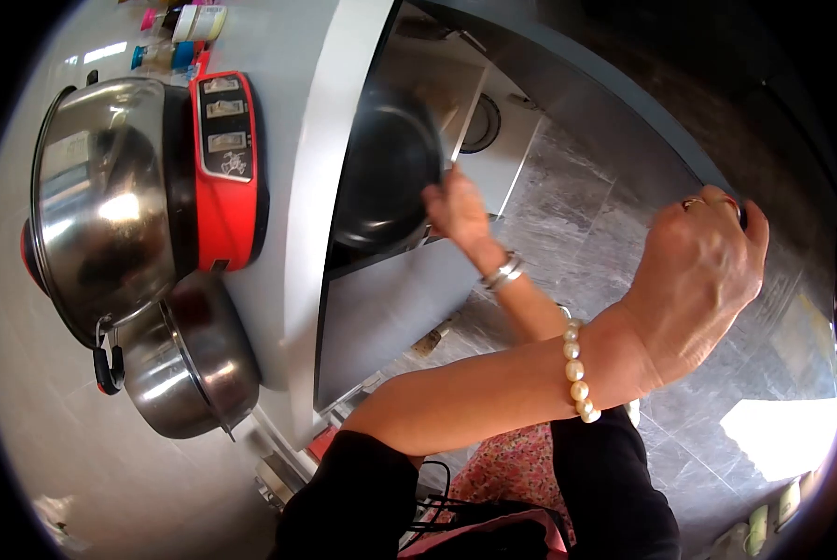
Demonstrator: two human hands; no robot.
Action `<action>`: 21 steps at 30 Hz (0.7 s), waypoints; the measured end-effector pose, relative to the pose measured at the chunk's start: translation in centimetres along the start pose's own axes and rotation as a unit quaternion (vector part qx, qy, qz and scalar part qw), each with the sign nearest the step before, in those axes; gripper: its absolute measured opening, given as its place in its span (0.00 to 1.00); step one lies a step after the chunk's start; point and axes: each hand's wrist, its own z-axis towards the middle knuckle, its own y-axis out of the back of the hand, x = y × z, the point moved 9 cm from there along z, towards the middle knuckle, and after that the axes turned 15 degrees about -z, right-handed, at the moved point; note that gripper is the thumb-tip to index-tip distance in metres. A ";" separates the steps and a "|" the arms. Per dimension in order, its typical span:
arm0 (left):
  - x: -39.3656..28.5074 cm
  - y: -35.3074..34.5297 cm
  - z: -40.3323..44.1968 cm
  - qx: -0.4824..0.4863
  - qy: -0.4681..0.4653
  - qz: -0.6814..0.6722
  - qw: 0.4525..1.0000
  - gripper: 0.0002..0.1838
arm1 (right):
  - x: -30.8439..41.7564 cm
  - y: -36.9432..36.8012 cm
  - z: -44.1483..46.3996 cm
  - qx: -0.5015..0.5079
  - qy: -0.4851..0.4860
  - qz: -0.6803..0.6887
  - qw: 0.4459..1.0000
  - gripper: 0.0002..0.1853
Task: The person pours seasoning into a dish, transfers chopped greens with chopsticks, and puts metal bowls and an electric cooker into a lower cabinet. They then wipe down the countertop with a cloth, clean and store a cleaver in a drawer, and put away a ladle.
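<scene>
My right hand [460, 215], with silver bangles at the wrist, grips the near rim of a black pan [381, 177]. The pan is tilted at the mouth of an open cabinet, and both hand and pan are a little blurred. My left arm, wearing a pearl bracelet [574, 369], crosses over the right one. At its end my left hand [703, 280] is closed, knuckles up, by the edge of the open cabinet door [638, 89]. A small dark bit shows between its fingers, but what they hold is hidden.
On the counter [292, 187] at left stand a steel pot [111, 187] against a red appliance with switches [227, 187], a steel basin [195, 364] and several small jars [195, 23]. A second grey door panel [390, 308] hangs below the pan. Grey tiles [568, 205] cover the floor.
</scene>
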 end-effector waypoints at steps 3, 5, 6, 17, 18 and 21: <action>0.4 1.0 0.4 -0.011 0.002 -0.097 0.995 0.14 | -2.5 6.3 -2.4 -0.093 -0.032 0.015 0.995 0.11; 1.3 2.7 -0.8 -0.073 -0.025 -0.219 0.973 0.11 | -5.3 9.3 -3.6 -0.132 -0.055 0.030 0.989 0.14; 3.1 3.3 -2.8 -0.122 0.009 -0.321 0.939 0.10 | -7.5 10.4 -3.9 -0.162 -0.062 0.021 0.985 0.14; 31.0 -5.5 -32.4 -0.553 0.605 -0.566 0.086 0.26 | -13.1 16.9 -10.0 -0.177 -0.122 -0.112 0.970 0.21; 31.8 -5.7 -31.9 -0.571 0.598 -0.558 0.072 0.25 | -13.2 16.7 -10.4 -0.173 -0.121 -0.113 0.971 0.21; 35.0 -6.9 -30.6 -0.624 0.559 -0.544 0.046 0.20 | -13.4 17.3 -11.3 -0.165 -0.128 -0.116 0.971 0.21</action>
